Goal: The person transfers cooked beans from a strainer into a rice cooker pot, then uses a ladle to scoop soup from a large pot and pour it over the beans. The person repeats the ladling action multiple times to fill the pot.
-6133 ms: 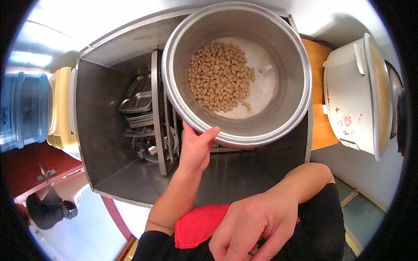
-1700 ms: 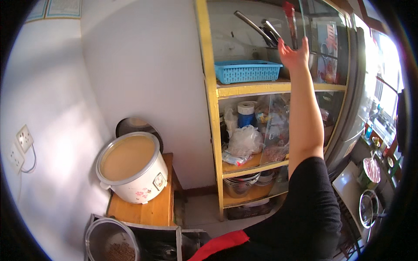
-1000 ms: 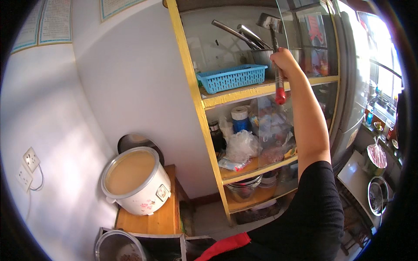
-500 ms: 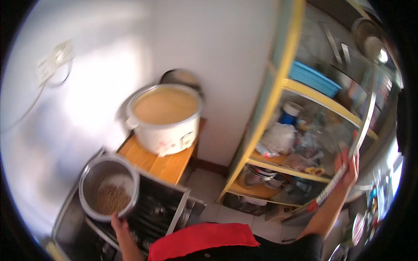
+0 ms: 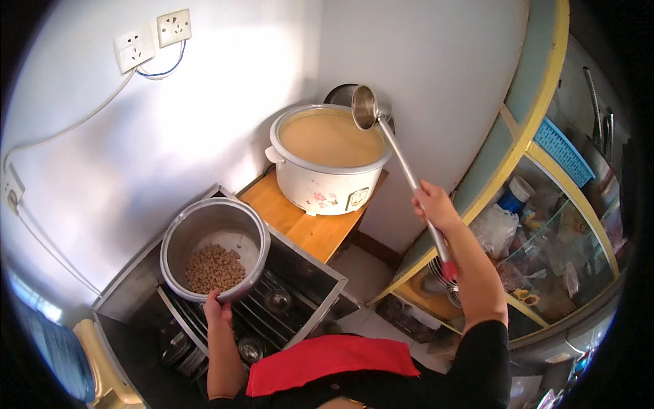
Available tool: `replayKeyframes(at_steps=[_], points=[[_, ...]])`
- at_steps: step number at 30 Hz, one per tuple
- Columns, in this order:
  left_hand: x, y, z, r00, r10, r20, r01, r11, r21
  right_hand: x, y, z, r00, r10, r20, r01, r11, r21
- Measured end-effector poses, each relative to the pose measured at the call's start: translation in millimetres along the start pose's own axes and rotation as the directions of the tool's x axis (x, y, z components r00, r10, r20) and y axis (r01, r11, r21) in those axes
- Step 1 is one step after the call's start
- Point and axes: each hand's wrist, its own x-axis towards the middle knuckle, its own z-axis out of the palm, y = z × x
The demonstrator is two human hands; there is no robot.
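My left hand (image 5: pixel 217 308) grips the near rim of a round metal pot (image 5: pixel 255 240) over the stove at the left. Small tan lumps (image 5: pixel 215 268), like beans or nuggets, lie heaped in the pot's bottom. My right hand (image 5: pixel 436 204) is closed around the long handle of a metal ladle (image 5: pixel 365 108), whose handle end is red. The ladle's bowl hangs above the right edge of a large white rice cooker (image 5: pixel 327 189) with a floral print. Tan, cloudy liquid (image 5: pixel 330 140) nearly fills the cooker, which has no lid on.
A wooden stand (image 5: pixel 310 235) bears the cooker against the wall. Below the pot is a metal gas stove (image 5: pixel 293 313). A yellow-framed cabinet (image 5: pixel 545 167) with a blue basket (image 5: pixel 563 151) and plastic bags rises at the right. Wall sockets (image 5: pixel 134 50) with cords are at the upper left.
My right hand has swung the ladle from beside the cabinet at the right, leftward to the cooker. The view has shifted. My left hand still holds the pot.
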Motion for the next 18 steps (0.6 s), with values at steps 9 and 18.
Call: replayKeyframes(at_steps=[9,18], points=[[-11,0,-5,0.998,0.038,-0.043,-0.040,0.998,-0.054,126,57,26,0.999,0.020,0.028,-0.014,0.977,-0.212],[-64,42,29,0.988,0.155,0.008,-0.154,0.985,-0.078,137,54,16,0.988,0.112,0.102,-0.104,0.992,-0.075]])
